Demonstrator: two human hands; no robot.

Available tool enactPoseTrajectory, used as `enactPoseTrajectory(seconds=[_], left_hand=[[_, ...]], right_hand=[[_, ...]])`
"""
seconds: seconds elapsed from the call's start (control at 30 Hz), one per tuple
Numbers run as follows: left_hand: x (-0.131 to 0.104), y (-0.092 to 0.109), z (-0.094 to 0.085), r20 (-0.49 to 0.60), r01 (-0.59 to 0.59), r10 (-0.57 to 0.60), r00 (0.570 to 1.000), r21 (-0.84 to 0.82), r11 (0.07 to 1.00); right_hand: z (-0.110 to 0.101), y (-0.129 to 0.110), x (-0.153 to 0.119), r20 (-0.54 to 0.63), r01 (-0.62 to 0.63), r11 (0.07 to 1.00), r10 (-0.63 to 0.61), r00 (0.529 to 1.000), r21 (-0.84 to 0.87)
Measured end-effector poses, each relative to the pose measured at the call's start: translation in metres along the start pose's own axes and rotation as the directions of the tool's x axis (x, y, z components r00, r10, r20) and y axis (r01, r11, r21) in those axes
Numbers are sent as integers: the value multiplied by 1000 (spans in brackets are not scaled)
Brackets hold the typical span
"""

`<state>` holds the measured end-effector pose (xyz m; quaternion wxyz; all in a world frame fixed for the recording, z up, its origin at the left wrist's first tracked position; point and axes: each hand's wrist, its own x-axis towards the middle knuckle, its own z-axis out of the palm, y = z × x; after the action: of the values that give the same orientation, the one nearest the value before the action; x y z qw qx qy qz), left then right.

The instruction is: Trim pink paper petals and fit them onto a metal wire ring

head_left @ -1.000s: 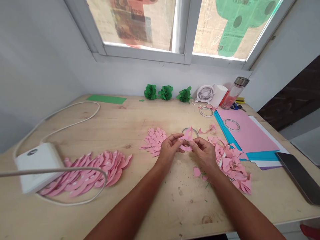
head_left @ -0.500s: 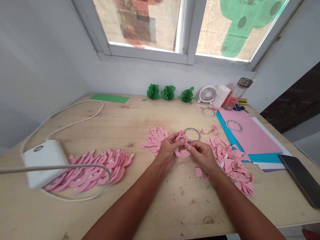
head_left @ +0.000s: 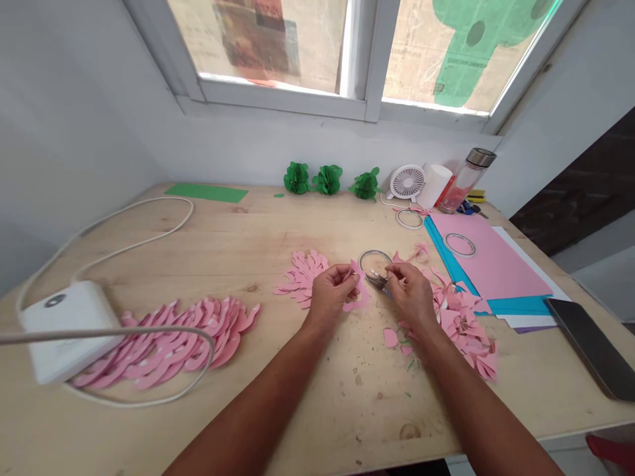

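Left grip (head_left: 331, 295) pinches pink paper (head_left: 362, 296), tip (and long axis) toward window (head_left: 282, 99).

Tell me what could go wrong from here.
The narrow pink cutout in the left hand might tear if pulled. The metal tool by the right hand sits close to that cutout and could nick it. The cable loops about the pink stack; a snag might scatter it.

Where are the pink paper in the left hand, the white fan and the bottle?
Pink paper (head_left: 362, 297), head view: lower right part.
White fan (head_left: 407, 182), head view: middle of its round front.
Bottle (head_left: 464, 182), head view: middle of its clear side.
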<state>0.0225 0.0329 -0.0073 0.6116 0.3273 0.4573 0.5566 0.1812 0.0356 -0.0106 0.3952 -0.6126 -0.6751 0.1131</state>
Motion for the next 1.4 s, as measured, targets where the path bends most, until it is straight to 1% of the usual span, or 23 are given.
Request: enactPoseTrajectory(seconds=[0.07, 0.2, 0.37, 0.47, 0.63, 0.73, 0.83, 1.0, 1.23, 1.4], left_hand=[[-1, -2, 1, 7, 1, -2, 1000, 30, 1000], [-2, -3, 2, 10, -5, 5, 1000, 65, 998], [-2, -3, 1, 7, -5, 5, 1000, 64, 998], [-1, -3, 1, 13, -8, 7, 1000, 60, 998], [-1, -3, 1, 4, 2, -2, 1000, 52, 999], [0, -3, 1, 6, 4, -5, 1000, 59, 998], [0, -3, 0, 10, 6, -7, 1000, 61, 998], [1, -5, 0, 9, 4, -5, 1000, 57, 998], [1, -4, 1, 3, 15, -15, 1000, 68, 998], [1, -3, 0, 9, 20, -21, 1000, 64, 998]], right_hand=[[2, 2, 0, 28, 41, 998, -39, 999, -51], [-1, 2, 1, 80, 68, 990, -59, 995, -120], [-10, -7, 9, 202, 126, 965, -79, 976, -229], [-8, -12, 18, 254, 158, 934, -76, 964, -319], [7, -10, 25, 272, 162, 913, -59, 961, -375], [12, -5, 23, 281, 183, 920, -84, 956, -347], [14, -1, 21, 299, 215, 928, -122, 947, -304], [17, 1, 22, 296, 240, 932, -156, 942, -273], [17, 2, 22, 252, 206, 943, -139, 958, -262], [18, 2, 22, 241, 211, 935, -143, 960, -286]])
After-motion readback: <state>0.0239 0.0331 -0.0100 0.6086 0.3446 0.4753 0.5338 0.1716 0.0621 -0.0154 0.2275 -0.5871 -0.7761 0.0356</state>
